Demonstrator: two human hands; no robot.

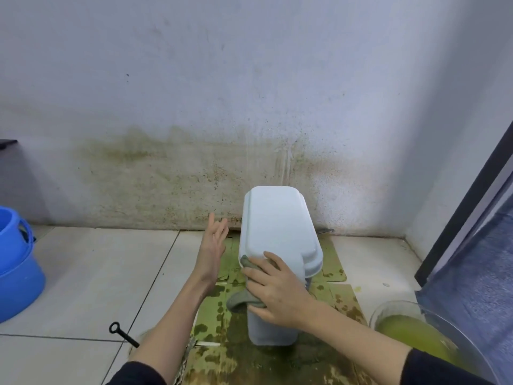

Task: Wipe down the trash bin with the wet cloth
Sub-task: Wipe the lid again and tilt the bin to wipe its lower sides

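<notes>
Right hand (273, 291): palm flat, pressing the cloth (244, 297) on the bin (274, 226) front
Left hand (212, 247): open, empty; should steady the bin

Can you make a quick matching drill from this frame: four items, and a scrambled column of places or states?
Items:
1. trash bin
2. cloth
3. left hand
4. blue bucket

States:
A. open, held in the air beside the bin
B. at the far left on the tiles
C. upright on the stained green mat, lid shut
D. pressed to the bin under the right hand

Pairs: 1-C, 2-D, 3-A, 4-B
</notes>
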